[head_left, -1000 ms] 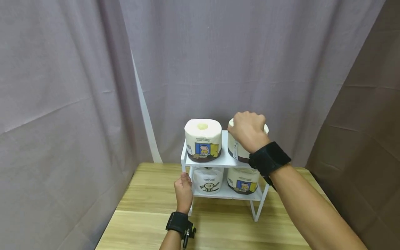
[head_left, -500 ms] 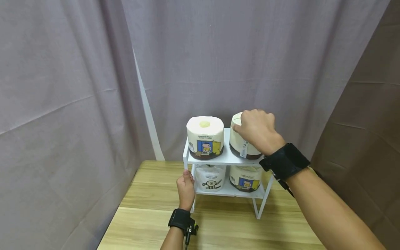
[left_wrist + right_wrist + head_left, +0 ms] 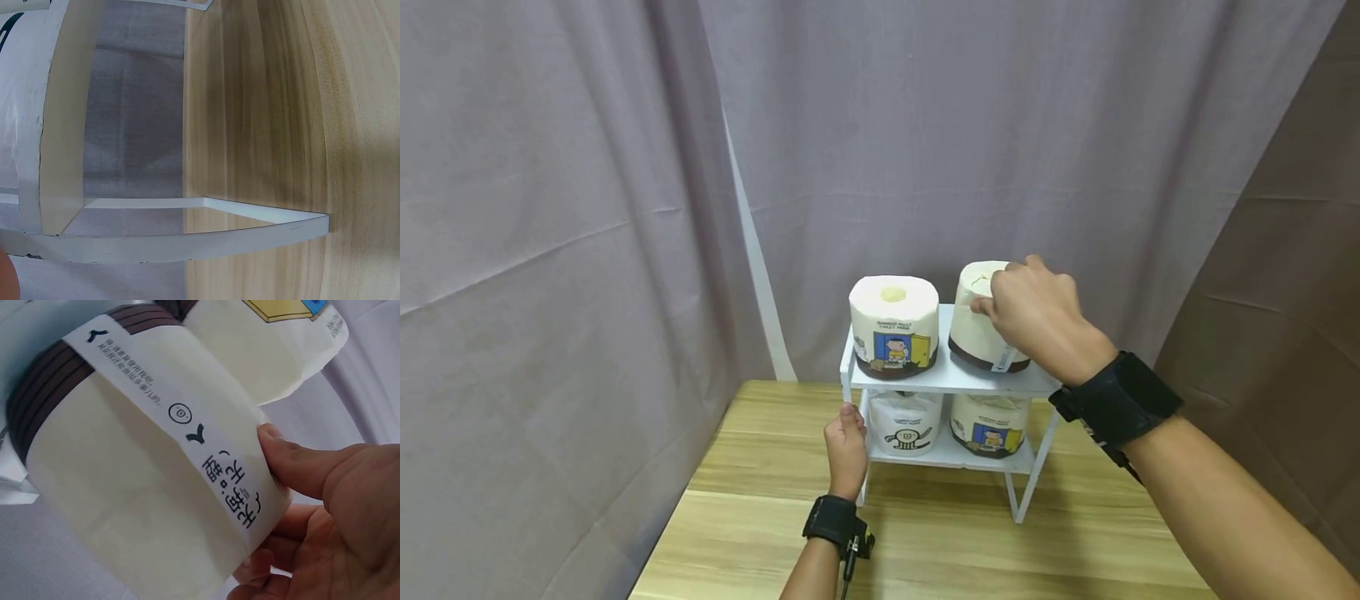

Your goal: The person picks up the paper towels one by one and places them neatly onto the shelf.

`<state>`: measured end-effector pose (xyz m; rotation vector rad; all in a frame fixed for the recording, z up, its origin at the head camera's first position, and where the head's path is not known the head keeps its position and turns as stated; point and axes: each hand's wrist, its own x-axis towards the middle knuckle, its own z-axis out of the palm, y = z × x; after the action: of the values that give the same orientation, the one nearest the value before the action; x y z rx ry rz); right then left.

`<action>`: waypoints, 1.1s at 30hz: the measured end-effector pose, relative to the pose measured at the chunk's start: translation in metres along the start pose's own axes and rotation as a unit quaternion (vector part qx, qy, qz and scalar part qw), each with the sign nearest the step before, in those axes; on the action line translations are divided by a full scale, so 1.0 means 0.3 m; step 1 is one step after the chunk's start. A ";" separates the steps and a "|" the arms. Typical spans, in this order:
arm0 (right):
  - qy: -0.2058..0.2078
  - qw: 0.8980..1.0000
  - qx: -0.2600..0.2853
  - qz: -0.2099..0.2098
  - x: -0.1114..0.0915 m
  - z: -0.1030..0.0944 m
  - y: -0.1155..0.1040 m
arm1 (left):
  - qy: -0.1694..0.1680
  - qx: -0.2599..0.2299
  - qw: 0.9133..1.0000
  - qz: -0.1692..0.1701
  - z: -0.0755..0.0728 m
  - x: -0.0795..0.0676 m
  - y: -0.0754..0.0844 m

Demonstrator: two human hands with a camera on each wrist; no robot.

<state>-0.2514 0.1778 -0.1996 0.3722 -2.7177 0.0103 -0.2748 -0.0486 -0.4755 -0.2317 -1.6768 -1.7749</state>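
Note:
A white two-tier rack [image 3: 910,382] stands on the wooden table. My left hand [image 3: 846,454] grips its left front upright just below the upper shelf; the left wrist view shows the rack's side frame [image 3: 156,248] and only a bit of finger. On the upper shelf's right side, my right hand [image 3: 1037,308] holds a wrapped toilet paper roll [image 3: 973,329] near its top. In the right wrist view, thumb and fingers pinch that roll [image 3: 137,462], whose paper label strip runs along its side. The roll leans slightly; whether its base fully touches the shelf I cannot tell.
Another toilet paper roll [image 3: 893,329] with a cartoon print stands on the upper shelf's left. Below it are a white roll [image 3: 904,423] and a second cartoon roll [image 3: 990,427]. Grey curtains [image 3: 925,150] hang behind the table [image 3: 760,517].
My right hand has moved right and turned the held roll, so its label strip has swung to the right and more of its top shows. My left hand stays on the upright.

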 end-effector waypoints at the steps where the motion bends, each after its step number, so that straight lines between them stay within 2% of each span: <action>1: 0.005 1.000 0.000 -0.006 -0.004 0.003 0.003 | 0.001 -0.002 1.000 -0.001 -0.001 0.001 0.000; 7: 0.040 0.999 -0.009 -0.036 -0.026 0.024 0.032 | -0.001 -0.001 1.000 -0.008 0.000 -0.001 0.002; 14: 0.062 0.996 -0.004 -0.060 -0.053 0.027 0.058 | 0.002 -0.003 1.000 -0.007 0.006 -0.005 0.008; 23: 0.050 0.995 0.012 -0.081 -0.066 0.027 0.087 | 0.003 0.003 1.000 -0.008 0.003 -0.007 0.000; 33: 0.056 0.994 0.002 -0.092 -0.066 0.030 0.094 | 0.004 0.001 1.000 -0.016 -0.009 -0.001 -0.003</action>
<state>-0.2446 0.2094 -0.2142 0.6028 -2.5642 -0.0138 -0.2743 -0.0510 -0.4769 -0.1983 -1.6854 -1.7960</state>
